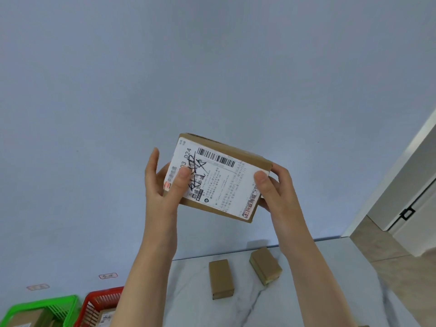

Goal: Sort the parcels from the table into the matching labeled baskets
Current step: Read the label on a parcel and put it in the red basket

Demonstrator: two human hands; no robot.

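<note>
Our forearms are filling the bottom of the shot, and up at the end of them we're holding the parcel [245,161] in the air in front of the pale blue wall [212,67], well above the worktop [330,286]. It's a flat brown cardboard box, tilted, with its white shipping label [219,185] facing us: barcode along the top, printed text, some black marker scrawl across it.

Our left hand [162,187] is gripping the left edge, thumb pressing on the label and fingers going round behind. Our right hand [277,192] is doing the same at the right end, thumb on the label corner, fingers curling round the back. So both grips are clamped on that parcel.

Down on the white marbled worktop two smaller brown boxes are sitting: the straight box [221,278] and, just right of it and not touching, the angled box [266,266].

Bottom left, a green basket [67,300] and a red basket [94,297] are standing side by side, each showing a parcel inside. On the wall above them we're seeing a sticker [108,276] and a second sticker [37,286], too blurry to read.
</note>
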